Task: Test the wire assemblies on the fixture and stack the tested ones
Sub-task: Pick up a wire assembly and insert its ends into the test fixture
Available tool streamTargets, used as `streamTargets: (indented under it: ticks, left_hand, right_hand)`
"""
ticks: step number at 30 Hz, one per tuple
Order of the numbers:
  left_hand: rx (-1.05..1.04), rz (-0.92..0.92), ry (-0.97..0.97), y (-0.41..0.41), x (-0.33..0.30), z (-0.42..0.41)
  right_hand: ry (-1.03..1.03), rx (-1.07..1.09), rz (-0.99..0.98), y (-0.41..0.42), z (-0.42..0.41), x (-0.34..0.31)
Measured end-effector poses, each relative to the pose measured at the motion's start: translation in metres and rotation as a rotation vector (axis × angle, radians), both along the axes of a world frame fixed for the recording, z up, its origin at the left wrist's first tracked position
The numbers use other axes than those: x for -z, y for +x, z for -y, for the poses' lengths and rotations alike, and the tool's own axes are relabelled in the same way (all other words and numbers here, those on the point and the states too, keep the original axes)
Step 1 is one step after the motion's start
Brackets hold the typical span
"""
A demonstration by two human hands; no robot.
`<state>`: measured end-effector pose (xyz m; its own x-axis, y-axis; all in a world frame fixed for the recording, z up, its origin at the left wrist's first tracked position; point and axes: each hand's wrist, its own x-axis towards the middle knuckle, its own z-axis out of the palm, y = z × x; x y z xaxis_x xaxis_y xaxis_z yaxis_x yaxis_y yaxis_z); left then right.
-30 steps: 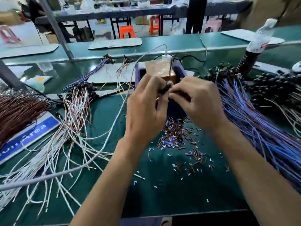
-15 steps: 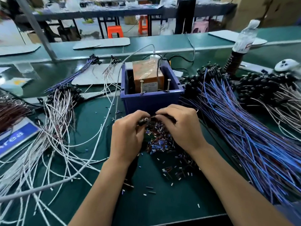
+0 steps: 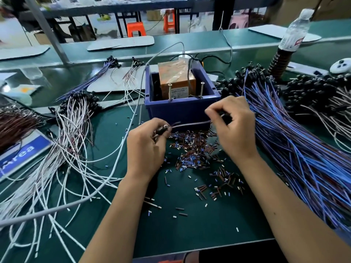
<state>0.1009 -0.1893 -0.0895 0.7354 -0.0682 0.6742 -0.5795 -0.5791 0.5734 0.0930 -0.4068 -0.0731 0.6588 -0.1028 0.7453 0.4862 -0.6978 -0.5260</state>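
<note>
A blue bin (image 3: 182, 111) holds the test fixture, an orange box (image 3: 175, 78) with two upright screws at its front. Just before the bin, my left hand (image 3: 146, 149) grips the black plug end of a wire assembly (image 3: 191, 124). The thin purple wire runs right to my right hand (image 3: 233, 130), which pinches it between thumb and fingers. Right of my hands lies a large heap of blue and purple assemblies (image 3: 296, 158). A fan of white and pink assemblies (image 3: 62, 149) spreads on the left.
Cut sleeve bits (image 3: 197, 154) litter the green mat under my hands. A grey cable (image 3: 121, 149) curves from the bin across the left. A water bottle (image 3: 293, 31) stands back right, dark brown wires (image 3: 13, 128) and a blue sign (image 3: 22, 154) far left.
My hands have dropped from the fixture's top to the mat in front of the bin, then drawn apart, stretching the wire between them.
</note>
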Motion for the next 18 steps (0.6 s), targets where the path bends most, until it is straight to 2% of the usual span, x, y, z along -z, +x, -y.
streamTargets:
  ticks: [2,4,5,8,9,11,15,18]
  left_hand:
    - [-0.028,-0.011,-0.06,-0.001,-0.001,0.0]
    - [-0.008,-0.011,-0.132,-0.004,-0.003,0.005]
    - [0.004,-0.012,-0.164,-0.005,-0.003,0.008]
    - [0.047,-0.02,-0.201,-0.009,-0.003,0.013]
    - [0.067,-0.021,-0.188,-0.01,-0.003,0.013]
    - [0.098,-0.03,-0.161,-0.012,-0.002,0.015]
    - [0.097,-0.077,-0.186,-0.01,-0.001,0.015]
    - [0.121,-0.119,-0.232,-0.009,0.001,0.012]
  right_hand:
    - [0.023,0.006,0.006,-0.002,0.003,-0.002]
    - [0.078,-0.086,-0.054,-0.005,-0.003,0.0]
    - [0.199,-0.159,-0.137,-0.005,-0.008,0.001]
    - [0.891,-0.48,-0.58,-0.005,-0.021,-0.003]
    - [1.039,-0.554,-0.679,-0.003,-0.02,-0.004]
    - [1.136,-0.608,-0.732,0.0,-0.015,-0.006]
    - [1.205,-0.633,-0.724,0.003,-0.013,-0.003]
    - [1.331,-0.624,-0.669,0.004,-0.008,-0.003]
